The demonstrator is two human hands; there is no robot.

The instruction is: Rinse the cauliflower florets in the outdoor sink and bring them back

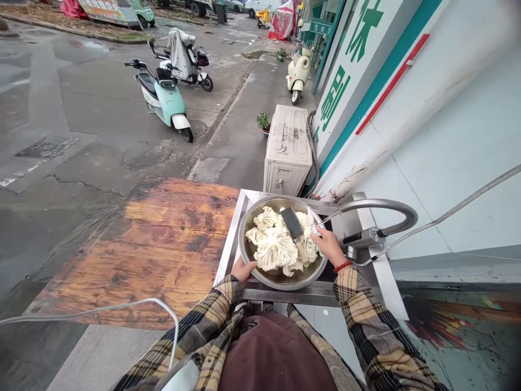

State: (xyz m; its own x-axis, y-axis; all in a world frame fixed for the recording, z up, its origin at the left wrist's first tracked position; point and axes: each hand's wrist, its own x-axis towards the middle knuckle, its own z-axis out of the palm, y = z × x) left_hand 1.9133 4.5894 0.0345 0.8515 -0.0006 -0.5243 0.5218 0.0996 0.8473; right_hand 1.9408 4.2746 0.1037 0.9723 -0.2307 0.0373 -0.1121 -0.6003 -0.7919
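Note:
A round metal bowl full of pale cauliflower pieces is in front of me over a steel sink unit. My left hand grips the bowl's near left rim, thumb over the edge. At the right rim, my right hand has its fingers closed and reaching inward; exactly what they hold is unclear. Close to those fingertips are a whitish object and a pale green loop handle, perhaps of scissors. A dark grey rectangular blade-like piece lies on the cauliflower.
The curved faucet arches in from the right, with a hose behind it. Left of the sink is a wooden board, crossed at its near edge by a white cable. Beyond stands a beige box-shaped unit; scooters are parked outside.

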